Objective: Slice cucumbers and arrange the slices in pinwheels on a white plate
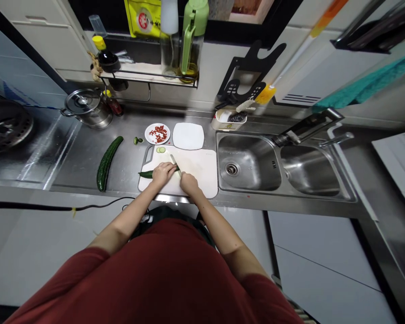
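On the white cutting board (199, 168) lies a green cucumber (146, 174), its narrow end pointing left. My left hand (164, 173) is closed over its right part, holding it down. A kitchen knife (174, 160) is gripped in my right hand (189, 183); the blade slants up and left, right beside the cucumber's cut end. Some pale round cucumber slices (161, 150) rest at the board's upper left. A whole cucumber (108, 163) lies on the steel counter to the left. Small green cucumber ends (138, 140) sit just above the board's left corner.
Behind the board stand a plate of chopped red pieces (157, 134) and a white plate (188, 136). To the right is a double sink (249, 162) with a faucet (335, 139). A lidded steel pot (87, 108) stands back left, below a bottle shelf (148, 77).
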Tool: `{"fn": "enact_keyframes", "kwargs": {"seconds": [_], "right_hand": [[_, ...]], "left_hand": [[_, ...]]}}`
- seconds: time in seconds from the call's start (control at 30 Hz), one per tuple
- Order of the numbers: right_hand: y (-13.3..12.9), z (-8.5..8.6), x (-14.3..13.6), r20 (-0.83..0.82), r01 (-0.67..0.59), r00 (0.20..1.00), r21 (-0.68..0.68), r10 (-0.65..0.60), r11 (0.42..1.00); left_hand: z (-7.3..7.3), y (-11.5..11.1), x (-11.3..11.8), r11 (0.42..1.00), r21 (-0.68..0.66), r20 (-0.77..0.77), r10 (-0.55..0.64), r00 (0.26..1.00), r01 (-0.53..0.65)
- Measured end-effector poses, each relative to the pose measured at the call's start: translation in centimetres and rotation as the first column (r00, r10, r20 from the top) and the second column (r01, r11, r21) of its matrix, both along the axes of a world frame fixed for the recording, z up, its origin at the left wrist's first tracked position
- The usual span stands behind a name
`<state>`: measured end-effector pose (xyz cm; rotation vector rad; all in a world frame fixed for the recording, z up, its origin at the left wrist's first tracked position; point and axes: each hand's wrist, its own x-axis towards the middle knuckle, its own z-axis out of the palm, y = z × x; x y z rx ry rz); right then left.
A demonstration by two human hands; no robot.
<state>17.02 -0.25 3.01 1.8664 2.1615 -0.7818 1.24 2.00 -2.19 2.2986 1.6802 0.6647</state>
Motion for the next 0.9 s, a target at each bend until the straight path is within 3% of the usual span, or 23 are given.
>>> {"fn": "enact_keyframes", "kwargs": {"seconds": [0.17,0.5,0.9], "right_hand": [[-0.4,-0.5,0.0,0.010,0.027,1.000,-0.008,-0.027,1.000],[-4.1,-0.7,1.7,0.058,0.041,0.998,-0.037,-0.039,0.998],[-0.7,-0.6,-0.2,0.011,0.053,0.999,-0.016,-0.053,0.998]], "left_hand": [[0.0,0.0,0.0,1.000,0.002,0.003,0.006,1.000,-0.006],[0.0,-0.1,0.1,0.999,-0.031,0.020,0.032,0.999,-0.031],[0.2,-0.1,0.0,0.999,-0.041,0.031,0.017,0.999,-0.015]]}}
